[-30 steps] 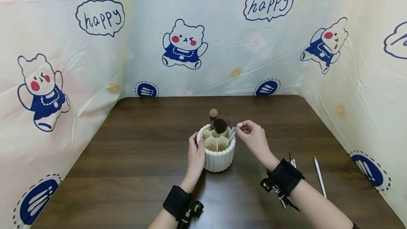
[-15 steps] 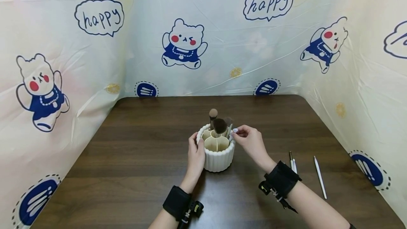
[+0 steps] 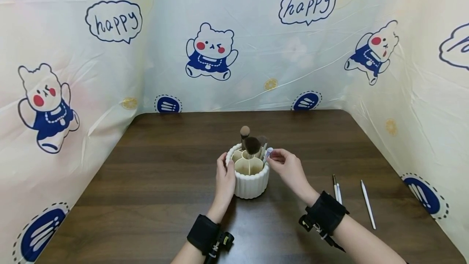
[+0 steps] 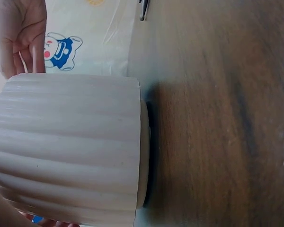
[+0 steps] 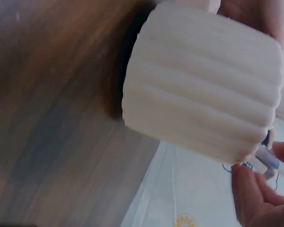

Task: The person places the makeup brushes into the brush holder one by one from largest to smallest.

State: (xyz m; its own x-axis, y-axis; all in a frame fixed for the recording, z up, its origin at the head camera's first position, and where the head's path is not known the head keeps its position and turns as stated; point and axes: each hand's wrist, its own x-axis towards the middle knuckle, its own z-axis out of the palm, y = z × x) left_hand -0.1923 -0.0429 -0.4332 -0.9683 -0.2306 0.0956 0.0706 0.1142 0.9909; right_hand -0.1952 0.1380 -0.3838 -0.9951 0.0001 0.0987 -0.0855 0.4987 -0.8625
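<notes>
A white fluted organizer cup (image 3: 250, 186) with cream dividers stands upright on the table. My left hand (image 3: 224, 180) holds its left side, thumb toward the front. At the right rim, my right hand (image 3: 289, 169) pinches a slim stick with a pale lilac end (image 3: 269, 151) that stands in the right compartment. In the right wrist view, the thumb and fingers close on that lilac and white stick (image 5: 269, 158). A fluffy dark makeup brush (image 3: 252, 146), a smaller tan-tipped brush (image 3: 244, 130) and a greyish brush (image 3: 262, 139) rise from the cup. The front compartments show no contents.
On the brown wooden table (image 3: 154, 199), a white pen-like stick (image 3: 368, 205) lies at the right. Thin sticks (image 3: 337, 190), one dark-tipped, lie beside the right wrist, partly hidden by its strap. A printed curtain (image 3: 220, 7) surrounds the far sides.
My right hand has moved left and slightly down to the cup's rim, and the lilac-ended stick now sits inside the right compartment. The left hand has stayed on the cup.
</notes>
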